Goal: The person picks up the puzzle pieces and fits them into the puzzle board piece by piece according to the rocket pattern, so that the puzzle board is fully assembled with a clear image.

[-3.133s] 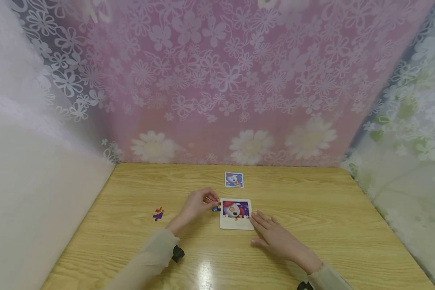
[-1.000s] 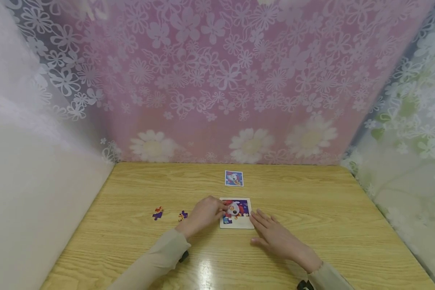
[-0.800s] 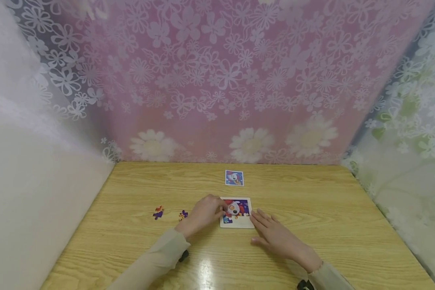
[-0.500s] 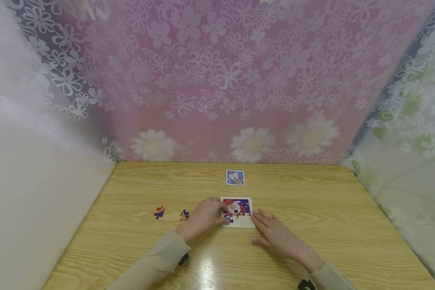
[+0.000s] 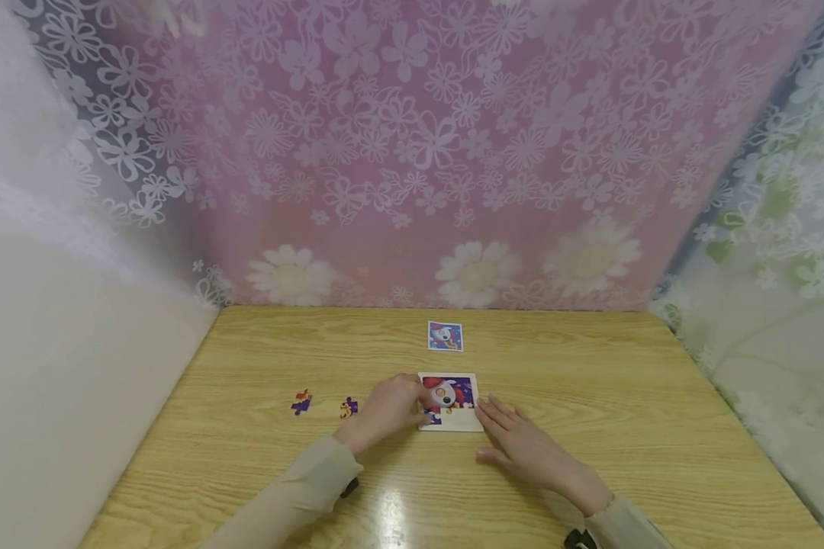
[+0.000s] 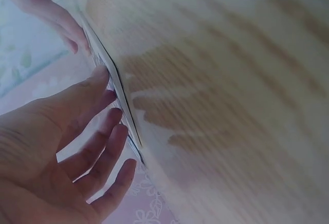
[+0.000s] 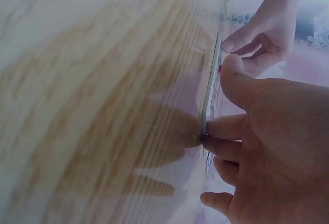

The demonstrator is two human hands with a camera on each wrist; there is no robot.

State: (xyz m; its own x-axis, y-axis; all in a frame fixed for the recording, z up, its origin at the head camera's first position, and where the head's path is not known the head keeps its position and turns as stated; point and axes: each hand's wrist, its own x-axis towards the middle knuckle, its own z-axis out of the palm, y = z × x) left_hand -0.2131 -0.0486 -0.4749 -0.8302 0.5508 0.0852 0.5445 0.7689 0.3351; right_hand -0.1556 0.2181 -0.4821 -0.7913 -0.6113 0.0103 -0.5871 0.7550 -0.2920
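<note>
A white-framed jigsaw puzzle board [image 5: 463, 424] lies flat on the table, partly filled with a white dog-like figure on purple. At its left side, my left hand [image 5: 387, 408] touches the board, with thumb and index fingertips apart. Beside the thumb, a blue-and-purple puzzle piece [image 5: 436, 420] sits in the lower left of the frame, partly hidden by the fingers. In the left wrist view, the thumb [image 6: 100, 74] reaches over the board's near edge. My right hand [image 5: 532, 454] rests with straight fingers against the board's right edge.
Two loose puzzle pieces lie left of the board: an orange-and-purple piece [image 5: 301, 402] farther out and a purple-and-yellow piece [image 5: 349, 408] near my left wrist. Behind the board lies a small picture card [image 5: 445, 336]. Patterned cloth [image 5: 412, 191] walls the table's back and sides.
About three seconds ago my left hand held the blue-and-purple piece left of the board. That piece now sits in the frame's lower left, and the thumb and index finger have spread. The right hand stays put.
</note>
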